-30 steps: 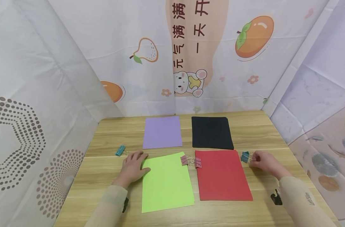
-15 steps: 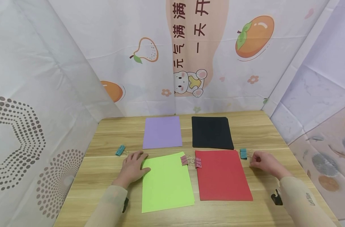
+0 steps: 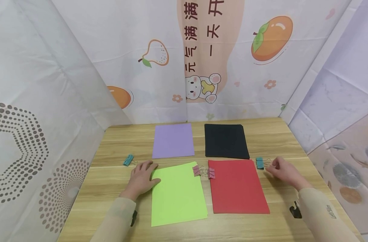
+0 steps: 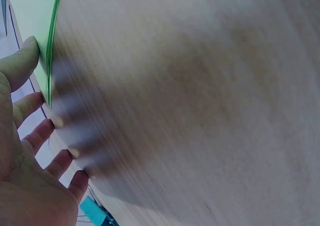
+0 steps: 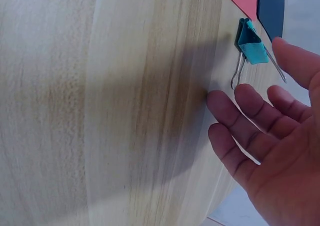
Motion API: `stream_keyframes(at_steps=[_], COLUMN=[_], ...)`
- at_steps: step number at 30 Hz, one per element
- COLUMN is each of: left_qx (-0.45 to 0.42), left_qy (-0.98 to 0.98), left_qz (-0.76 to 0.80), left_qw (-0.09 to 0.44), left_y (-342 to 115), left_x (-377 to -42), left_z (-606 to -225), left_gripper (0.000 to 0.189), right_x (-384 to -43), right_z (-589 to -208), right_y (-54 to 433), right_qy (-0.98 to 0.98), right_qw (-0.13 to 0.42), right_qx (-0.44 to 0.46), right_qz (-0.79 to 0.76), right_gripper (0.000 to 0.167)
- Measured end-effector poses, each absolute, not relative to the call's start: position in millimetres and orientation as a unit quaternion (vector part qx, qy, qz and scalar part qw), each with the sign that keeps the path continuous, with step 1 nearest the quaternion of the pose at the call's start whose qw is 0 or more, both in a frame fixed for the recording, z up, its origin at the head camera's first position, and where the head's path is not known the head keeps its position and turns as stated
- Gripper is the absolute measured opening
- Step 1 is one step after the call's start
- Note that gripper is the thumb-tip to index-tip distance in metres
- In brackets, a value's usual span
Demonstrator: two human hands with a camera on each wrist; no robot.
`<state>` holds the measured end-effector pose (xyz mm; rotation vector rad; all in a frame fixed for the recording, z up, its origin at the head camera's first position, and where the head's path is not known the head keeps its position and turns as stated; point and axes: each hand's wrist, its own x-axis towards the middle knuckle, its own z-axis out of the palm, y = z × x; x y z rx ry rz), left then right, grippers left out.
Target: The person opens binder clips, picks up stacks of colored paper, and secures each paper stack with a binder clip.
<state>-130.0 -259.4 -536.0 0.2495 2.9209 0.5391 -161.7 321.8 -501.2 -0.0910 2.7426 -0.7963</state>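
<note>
My left hand point(image 3: 143, 177) rests at the left edge of the lime-green paper stack point(image 3: 179, 196), thumb and fingertips by its side, fingers spread. In the left wrist view the thumb point(image 4: 25, 61) touches the green stack. A teal binder clip point(image 3: 128, 160) lies just beyond those fingers. My right hand point(image 3: 283, 170) is beside a second teal binder clip point(image 3: 259, 163), right of the red paper stack point(image 3: 238, 188). The right wrist view shows thumb and fingers apart around the wire handles of this clip point(image 5: 251, 46), without gripping it.
Two pink binder clips, one on the green stack's right edge point(image 3: 196, 170) and one on the red stack's left edge point(image 3: 211, 173), meet at their handles. A purple paper stack point(image 3: 173, 141) and a black paper stack point(image 3: 226, 141) lie behind. Fabric walls point(image 3: 159, 84) enclose the table.
My right hand has let go of the teal clip's handles and spread its fingers. The clip has turned slightly and settled on the table. My left hand has stayed still.
</note>
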Motion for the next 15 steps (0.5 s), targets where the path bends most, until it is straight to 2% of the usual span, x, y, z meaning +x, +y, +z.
stream_keyframes(at_steps=[6, 15], left_qx=[0.085, 0.084], left_qy=[0.977, 0.977], left_qz=[0.179, 0.178], left_qw=[0.081, 0.084], left_y=[-259.7, -260.4], left_x=[-130.0, -130.5], left_z=[-536.1, -537.4], left_gripper=[0.068, 0.069], right_x=[-164.3, -167.4], right_z=[-500.5, -504.1], right_y=[320.7, 320.4], right_qy=[0.948, 0.952], right_qw=[0.146, 0.14], right_qx=[-0.034, -0.049], right_qz=[-0.281, -0.266], right_gripper=[0.052, 0.049])
